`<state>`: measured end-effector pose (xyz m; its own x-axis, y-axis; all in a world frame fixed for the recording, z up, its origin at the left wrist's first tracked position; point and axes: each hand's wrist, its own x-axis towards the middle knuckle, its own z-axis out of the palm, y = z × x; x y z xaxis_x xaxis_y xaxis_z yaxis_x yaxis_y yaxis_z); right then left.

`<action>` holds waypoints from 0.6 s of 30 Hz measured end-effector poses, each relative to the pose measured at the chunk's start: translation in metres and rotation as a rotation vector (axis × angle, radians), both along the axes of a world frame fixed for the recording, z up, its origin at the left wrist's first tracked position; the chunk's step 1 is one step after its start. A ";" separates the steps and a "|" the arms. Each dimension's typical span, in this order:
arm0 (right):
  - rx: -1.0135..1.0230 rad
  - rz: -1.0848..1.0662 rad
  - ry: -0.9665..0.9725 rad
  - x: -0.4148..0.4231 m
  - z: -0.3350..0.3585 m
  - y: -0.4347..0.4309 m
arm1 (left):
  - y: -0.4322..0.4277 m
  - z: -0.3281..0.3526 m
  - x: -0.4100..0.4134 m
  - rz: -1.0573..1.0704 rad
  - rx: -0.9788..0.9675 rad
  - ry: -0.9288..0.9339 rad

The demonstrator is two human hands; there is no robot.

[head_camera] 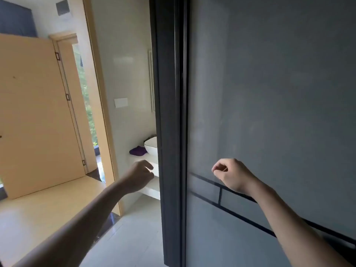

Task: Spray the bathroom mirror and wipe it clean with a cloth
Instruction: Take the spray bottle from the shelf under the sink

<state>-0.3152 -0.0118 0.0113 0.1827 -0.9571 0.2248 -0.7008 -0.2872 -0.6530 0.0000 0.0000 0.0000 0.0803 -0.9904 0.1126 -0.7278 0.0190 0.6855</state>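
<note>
Frosted grey glass of a sliding door (279, 93) fills the head view behind the right hand (231, 175). That hand is raised in front of the pane with its fingers curled in and the thumb against the forefinger; nothing is in it. Dark bars (240, 214) cross the glass just below its wrist.

Between the two hands stands the door's dark frame (169, 112), upright. The left hand (139, 175) reaches forward on the far side of that frame, fingers loosely bent and slightly apart, holding nothing. It hangs in front of the edge of a white counter (148, 160); I cannot tell whether it touches it.

Just above and beyond the left hand, a purple cloth (137, 150) lies bunched on the counter, beside a white basin (151, 147) that is partly hidden by the frame.

Well above the left hand, the mirror (151, 79) shows only as a thin pale strip on the tiled wall. Its long axis runs up and down, and it is seen nearly edge-on, so its face cannot be seen. A white plate (121, 102) is fixed to the wall beside it.

Far to the left of the left hand a light wooden door (34, 112) stands open.
</note>
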 end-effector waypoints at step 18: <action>-0.061 0.508 0.024 0.184 0.001 -0.272 | -0.128 0.011 0.107 0.300 0.058 -0.160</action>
<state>-0.1312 -0.2838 0.0119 0.6271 -0.7316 0.2674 -0.4778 -0.6324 -0.6097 0.1068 -0.1284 0.0108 0.3545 -0.9305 0.0920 -0.7936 -0.2473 0.5559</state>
